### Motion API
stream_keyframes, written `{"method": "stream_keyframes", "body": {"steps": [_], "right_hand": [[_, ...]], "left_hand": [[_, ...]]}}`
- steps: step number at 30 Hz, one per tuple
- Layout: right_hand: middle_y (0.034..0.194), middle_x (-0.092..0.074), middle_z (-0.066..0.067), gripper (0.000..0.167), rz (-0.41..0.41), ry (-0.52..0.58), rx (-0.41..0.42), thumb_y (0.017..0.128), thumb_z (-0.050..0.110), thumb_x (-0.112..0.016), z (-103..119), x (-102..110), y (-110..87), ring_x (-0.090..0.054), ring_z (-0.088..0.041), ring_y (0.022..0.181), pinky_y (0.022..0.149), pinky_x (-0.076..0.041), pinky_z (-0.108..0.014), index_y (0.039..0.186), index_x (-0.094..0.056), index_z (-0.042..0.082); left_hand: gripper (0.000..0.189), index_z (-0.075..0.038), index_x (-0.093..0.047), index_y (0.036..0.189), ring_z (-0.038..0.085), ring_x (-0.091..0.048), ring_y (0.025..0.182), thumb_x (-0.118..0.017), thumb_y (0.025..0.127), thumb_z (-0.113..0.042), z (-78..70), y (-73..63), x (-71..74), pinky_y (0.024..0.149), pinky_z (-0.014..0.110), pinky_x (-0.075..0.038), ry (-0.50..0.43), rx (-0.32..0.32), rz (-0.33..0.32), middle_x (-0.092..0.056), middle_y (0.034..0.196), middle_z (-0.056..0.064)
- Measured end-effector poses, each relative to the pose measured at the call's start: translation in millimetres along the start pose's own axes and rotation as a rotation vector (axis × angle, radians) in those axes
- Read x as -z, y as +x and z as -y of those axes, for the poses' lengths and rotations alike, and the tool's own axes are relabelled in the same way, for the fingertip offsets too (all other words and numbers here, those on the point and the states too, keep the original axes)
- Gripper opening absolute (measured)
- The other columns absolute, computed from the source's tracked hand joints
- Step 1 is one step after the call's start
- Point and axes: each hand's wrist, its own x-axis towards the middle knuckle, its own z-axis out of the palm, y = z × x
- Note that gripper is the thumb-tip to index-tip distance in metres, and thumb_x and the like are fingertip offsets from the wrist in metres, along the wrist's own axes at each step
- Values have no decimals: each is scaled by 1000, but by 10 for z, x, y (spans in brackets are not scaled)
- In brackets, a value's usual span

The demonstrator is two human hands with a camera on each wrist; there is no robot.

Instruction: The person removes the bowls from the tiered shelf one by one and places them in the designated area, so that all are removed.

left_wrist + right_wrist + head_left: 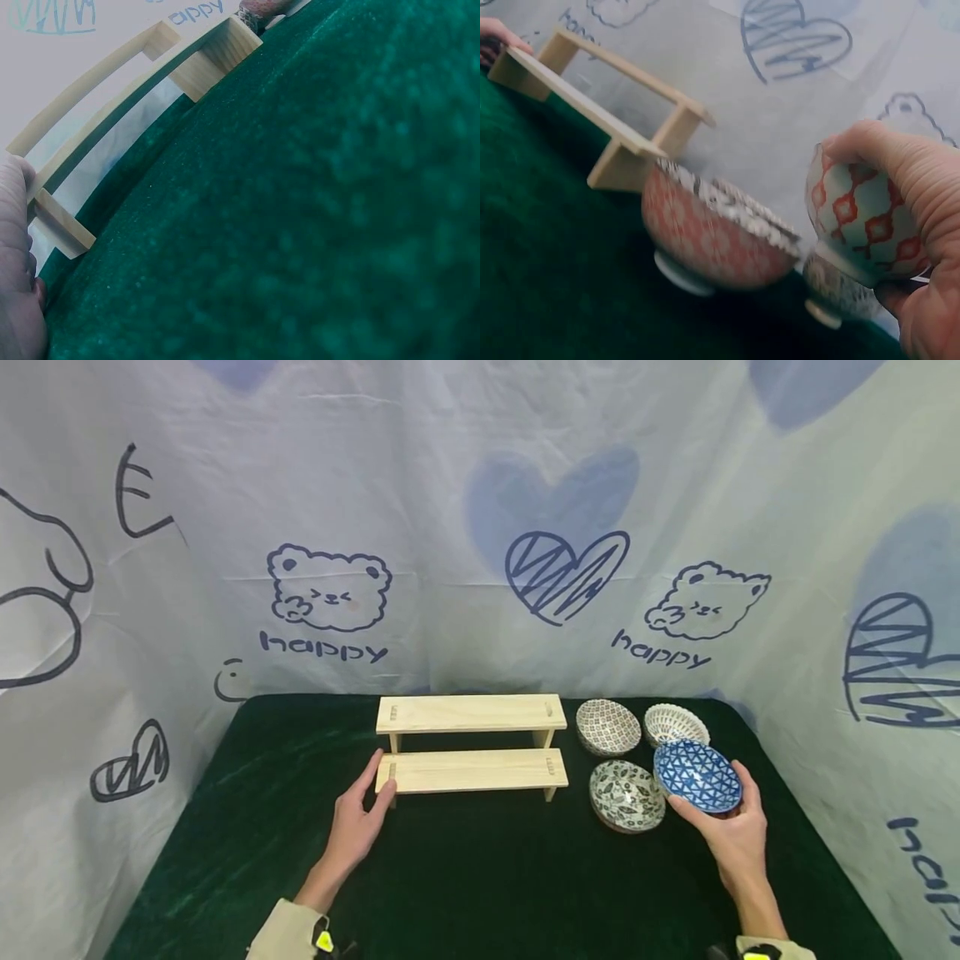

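My right hand point(738, 835) grips a small bowl point(697, 775), blue and white inside, by its rim and side. The right wrist view shows this bowl's point(862, 214) outside, pale with red diamond shapes; it is tilted and off the cloth. At the left end of the lower wooden shelf point(472, 771), my left hand point(354, 822) holds the board between thumb and fingers. Just left of the held bowl stands a leaf-patterned bowl point(627, 796), reddish with pale flowers outside. Behind are a brown-checked bowl point(608, 727) and a whitish ribbed-pattern bowl point(675, 724), partly covered by the held one.
A taller wooden shelf point(471, 713) stands directly behind the lower one, both on short legs. Dark green velvet cloth point(487, 877) covers the table. White curtains point(442, 527) with bear and heart drawings enclose the back and sides.
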Motion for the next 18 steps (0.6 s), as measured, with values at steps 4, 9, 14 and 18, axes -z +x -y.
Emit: {"method": "stream_keyframes", "body": {"steps": [4, 9, 14, 18], "right_hand": [[173, -18, -10, 113, -42, -11, -48, 83, 22, -91, -126, 51, 38, -29, -38, 152, 123, -34, -51, 168, -16, 31], [174, -17, -11, 115, -77, -22, -73, 82, 23, -92, -264, 88, 69, -26, -38, 155, 123, -31, -56, 169, -16, 26], [174, -17, -11, 116, -93, -22, -84, 82, 25, -92, -422, 100, 115, -24, -38, 156, 124, -28, -56, 169, -15, 24], [173, -19, -12, 116, -110, -7, -91, 80, 23, -93, -539, 95, 139, -26, -36, 155, 126, -27, -53, 168, -17, 23]], "left_hand": [[63, -9, -37, 162, 32, -38, 152, -59, 108, -31, 9, 3, 5, 123, 59, -29, 0, 3, 0, -40, 165, 8], [63, -9, -36, 163, 32, -37, 153, -59, 108, -32, 10, 3, 15, 124, 60, -27, -4, 15, 4, -39, 166, 8], [63, -9, -36, 163, 32, -37, 153, -58, 109, -32, 11, 5, 13, 124, 59, -27, -7, 17, 6, -38, 166, 7], [63, -9, -36, 163, 31, -37, 153, -58, 109, -33, 10, 9, 8, 124, 59, -27, -7, 16, 12, -38, 166, 7]]}}
